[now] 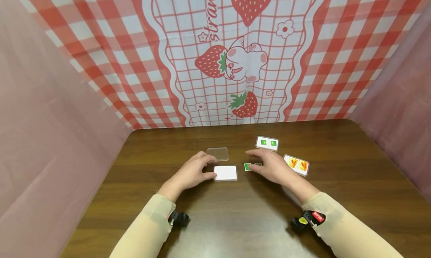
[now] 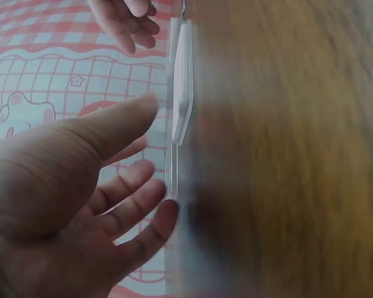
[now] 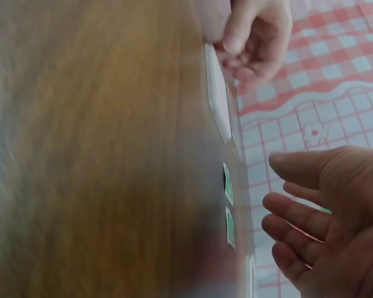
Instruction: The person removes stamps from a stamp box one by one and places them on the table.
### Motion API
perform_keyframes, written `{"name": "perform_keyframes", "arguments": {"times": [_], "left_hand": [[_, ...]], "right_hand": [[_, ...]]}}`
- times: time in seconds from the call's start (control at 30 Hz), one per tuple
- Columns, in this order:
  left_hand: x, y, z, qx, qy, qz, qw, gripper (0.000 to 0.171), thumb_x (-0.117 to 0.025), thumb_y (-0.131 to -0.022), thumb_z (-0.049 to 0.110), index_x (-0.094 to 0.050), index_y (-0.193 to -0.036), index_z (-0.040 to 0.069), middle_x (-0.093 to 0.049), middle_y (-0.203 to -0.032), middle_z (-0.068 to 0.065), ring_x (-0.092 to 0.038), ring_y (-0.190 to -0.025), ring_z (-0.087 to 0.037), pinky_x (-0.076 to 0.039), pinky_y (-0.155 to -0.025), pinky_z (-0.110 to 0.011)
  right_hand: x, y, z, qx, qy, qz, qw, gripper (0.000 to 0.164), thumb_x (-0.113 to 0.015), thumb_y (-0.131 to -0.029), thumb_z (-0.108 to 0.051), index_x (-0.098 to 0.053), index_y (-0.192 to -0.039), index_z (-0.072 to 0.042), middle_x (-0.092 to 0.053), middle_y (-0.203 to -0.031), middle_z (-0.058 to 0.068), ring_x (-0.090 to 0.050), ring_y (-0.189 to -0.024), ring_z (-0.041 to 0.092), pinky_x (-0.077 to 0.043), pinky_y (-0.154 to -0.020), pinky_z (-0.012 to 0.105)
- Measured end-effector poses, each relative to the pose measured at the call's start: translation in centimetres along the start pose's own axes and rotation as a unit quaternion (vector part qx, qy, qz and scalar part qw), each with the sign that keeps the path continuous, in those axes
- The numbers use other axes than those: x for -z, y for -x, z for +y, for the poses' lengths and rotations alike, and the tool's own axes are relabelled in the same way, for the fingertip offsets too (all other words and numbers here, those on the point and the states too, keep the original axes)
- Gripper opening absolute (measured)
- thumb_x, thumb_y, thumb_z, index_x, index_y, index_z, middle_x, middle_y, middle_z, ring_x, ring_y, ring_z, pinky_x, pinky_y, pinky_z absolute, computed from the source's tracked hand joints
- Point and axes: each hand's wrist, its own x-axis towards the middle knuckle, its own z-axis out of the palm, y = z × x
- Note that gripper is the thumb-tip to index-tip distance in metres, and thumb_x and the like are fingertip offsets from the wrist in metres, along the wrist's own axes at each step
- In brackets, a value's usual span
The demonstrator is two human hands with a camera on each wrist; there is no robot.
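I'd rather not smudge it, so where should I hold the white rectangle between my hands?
Probably by its two long edges, coming from the left with your left hand. The white rectangle lies flat, longer side to side than front to back, and that hand's thumb is at its left end.

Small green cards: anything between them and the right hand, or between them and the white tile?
Nothing visible. In the right wrist view, only air separates the right hand from the small green cards; in the head view, only bare tabletop lies between the cards and the white tile.
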Motion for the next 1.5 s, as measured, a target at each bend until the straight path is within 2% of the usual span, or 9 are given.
{"name": "perform_keyframes", "arguments": {"times": [0.13,0.27,0.43,0.67,0.9,1.17,1.37,1.43,1.5], "left_hand": [[0.6,-0.3,-0.3,0.015,-0.019,0.032,0.9992,0.046,-0.085,-0.101,0.026,-0.070,-0.142,0.011,-0.066,-0.135,-0.012,-0.063,-0.123,-0.030,-0.053,-0.105,-0.052],[1.0,-1.0,-0.7,0.023,-0.037,0.048,0.9979,0.051,-0.084,-0.102,0.028,-0.067,-0.147,0.011,-0.063,-0.148,-0.013,-0.059,-0.137,-0.034,-0.050,-0.112,-0.056],[1.3,-2.0,-1.5,0.022,-0.058,0.046,0.9970,0.055,-0.082,-0.103,0.030,-0.064,-0.151,0.011,-0.057,-0.159,-0.013,-0.051,-0.149,-0.036,-0.044,-0.120,-0.056],[1.3,-2.8,-1.7,0.023,-0.056,0.026,0.9978,0.063,-0.080,-0.104,0.033,-0.058,-0.158,0.010,-0.051,-0.167,-0.013,-0.040,-0.158,-0.037,-0.033,-0.125,-0.065],[0.9,-3.6,-1.9,0.027,-0.052,0.007,0.9982,0.066,-0.081,-0.104,0.034,-0.056,-0.160,0.011,-0.052,-0.166,-0.013,-0.040,-0.158,-0.037,-0.033,-0.126,-0.062],[0.5,-4.0,-2.6,0.029,-0.048,0.005,0.9984,0.066,-0.083,-0.103,0.031,-0.057,-0.159,0.009,-0.058,-0.161,-0.013,-0.049,-0.152,-0.037,-0.039,-0.123,-0.060],[0.2,-4.2,-3.3,0.030,-0.035,0.001,0.9989,0.067,-0.084,-0.101,0.029,-0.057,-0.159,0.008,-0.059,-0.159,-0.014,-0.051,-0.150,-0.040,-0.039,-0.121,-0.064],[-0.8,-4.7,-5.1,0.014,-0.037,0.008,0.9992,0.067,-0.083,-0.102,0.035,-0.057,-0.159,0.010,-0.061,-0.158,-0.013,-0.053,-0.148,-0.039,-0.041,-0.120,-0.063],[-1.3,-5.0,-6.1,0.002,-0.040,0.015,0.9991,0.066,-0.082,-0.102,0.039,-0.058,-0.158,0.012,-0.063,-0.156,-0.011,-0.055,-0.145,-0.038,-0.043,-0.118,-0.063]], "right_hand": [[-0.4,0.3,-0.8,0.008,-0.012,-0.028,1.000,0.053,-0.086,-0.099,-0.024,-0.069,-0.147,-0.007,-0.071,-0.144,0.015,-0.062,-0.136,0.042,-0.048,-0.111,0.063],[-1.0,0.4,-1.3,0.034,0.005,-0.040,0.999,0.055,-0.089,-0.096,-0.024,-0.070,-0.145,-0.005,-0.071,-0.142,0.016,-0.061,-0.136,0.042,-0.048,-0.112,0.062],[-1.9,0.4,-1.6,0.048,0.019,-0.052,0.997,0.060,-0.090,-0.094,-0.026,-0.069,-0.145,-0.002,-0.069,-0.143,0.019,-0.060,-0.137,0.043,-0.046,-0.114,0.062],[-2.7,0.2,-1.8,0.039,0.011,-0.073,0.996,0.070,-0.091,-0.093,-0.033,-0.065,-0.149,0.000,-0.061,-0.153,0.026,-0.049,-0.149,0.048,-0.031,-0.125,0.065],[-3.0,0.1,-1.8,0.041,0.004,-0.074,0.996,0.068,-0.091,-0.093,-0.029,-0.065,-0.148,0.001,-0.063,-0.151,0.026,-0.049,-0.149,0.048,-0.026,-0.128,0.062],[-3.6,-0.4,-1.9,0.039,0.000,-0.066,0.997,0.064,-0.093,-0.092,-0.027,-0.068,-0.146,-0.002,-0.068,-0.145,0.020,-0.053,-0.146,0.044,-0.031,-0.127,0.062],[-4.0,-0.6,-1.9,0.041,0.000,-0.062,0.997,0.064,-0.093,-0.091,-0.026,-0.069,-0.145,-0.002,-0.067,-0.146,0.021,-0.055,-0.144,0.044,-0.033,-0.125,0.062],[-4.1,-0.7,-1.8,0.046,0.001,-0.058,0.997,0.062,-0.093,-0.091,-0.024,-0.069,-0.144,-0.002,-0.068,-0.145,0.021,-0.056,-0.143,0.043,-0.034,-0.125,0.061],[-4.2,-0.8,-1.7,0.053,0.001,-0.055,0.997,0.060,-0.093,-0.091,-0.022,-0.070,-0.143,-0.002,-0.069,-0.143,0.020,-0.058,-0.141,0.042,-0.033,-0.125,0.061]]}}
